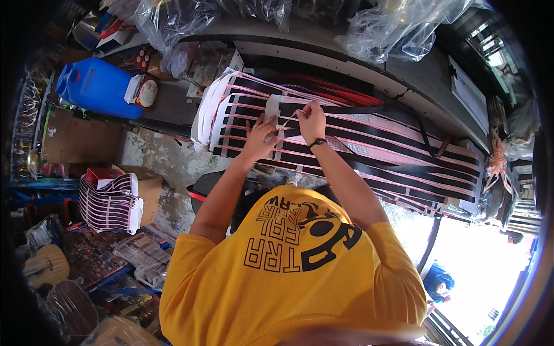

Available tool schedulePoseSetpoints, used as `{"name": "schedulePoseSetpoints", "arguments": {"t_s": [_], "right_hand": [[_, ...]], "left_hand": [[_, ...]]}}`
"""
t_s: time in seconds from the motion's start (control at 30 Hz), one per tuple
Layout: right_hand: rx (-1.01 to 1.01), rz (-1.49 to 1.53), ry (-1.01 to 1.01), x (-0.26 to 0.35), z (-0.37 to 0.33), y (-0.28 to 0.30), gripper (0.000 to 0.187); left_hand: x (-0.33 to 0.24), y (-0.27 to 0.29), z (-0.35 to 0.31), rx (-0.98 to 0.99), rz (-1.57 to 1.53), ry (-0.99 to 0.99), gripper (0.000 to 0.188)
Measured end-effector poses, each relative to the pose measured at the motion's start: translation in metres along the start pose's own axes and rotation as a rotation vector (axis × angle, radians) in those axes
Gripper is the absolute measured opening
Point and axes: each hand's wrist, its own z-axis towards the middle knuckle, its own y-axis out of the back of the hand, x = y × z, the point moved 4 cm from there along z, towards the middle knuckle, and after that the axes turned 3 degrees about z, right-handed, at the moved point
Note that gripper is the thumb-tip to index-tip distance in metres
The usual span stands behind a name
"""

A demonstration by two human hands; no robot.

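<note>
A long stack of black sheets with pink-white stripes (369, 144) lies across a grey counter (415, 81) in front of me. My left hand (259, 136) presses flat on the stack, fingers spread, holding nothing. Just to its right, my right hand (311, 118), with a black watch on the wrist, pinches a thin white strip (291, 119) that runs slanting down toward the left hand. A white end panel (272, 109) of the stack sits between the two hands. My yellow shirt (288, 271) fills the lower middle of the view.
A blue plastic canister (95, 86) and a cardboard box (75, 138) stand at the left. A smaller pile of striped sheets (109, 205) rests on a box lower left. Clear plastic bags (392, 29) hang over the counter's back. Black straps (404, 170) cross the stack.
</note>
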Motion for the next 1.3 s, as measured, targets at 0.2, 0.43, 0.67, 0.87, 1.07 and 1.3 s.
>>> {"name": "schedulePoseSetpoints", "arguments": {"t_s": [0.2, 0.43, 0.67, 0.87, 1.07, 1.3], "right_hand": [[-0.035, 0.022, 0.039, 0.004, 0.002, -0.006, 0.025], [0.039, 0.045, 0.153, 0.023, -0.012, 0.016, 0.027], [0.165, 0.007, 0.191, 0.029, -0.083, 0.058, 0.034], [0.260, -0.003, 0.144, 0.037, -0.109, 0.091, 0.034], [0.464, 0.052, 0.010, 0.032, -0.103, 0.092, 0.024], [0.332, 0.053, -0.071, 0.037, -0.085, 0.078, 0.019]], "left_hand": [[0.005, -0.009, 0.004, -0.118, -0.078, 0.079, 0.019], [0.001, -0.008, 0.004, -0.197, 0.032, 0.025, 0.015], [-0.005, -0.011, 0.001, -0.263, 0.122, -0.016, 0.012], [-0.006, -0.014, 0.001, -0.306, 0.196, -0.020, 0.009], [0.000, -0.008, 0.002, -0.257, -0.067, 0.001, 0.028], [0.007, 0.013, 0.001, -0.067, -0.278, -0.032, 0.029]]}}
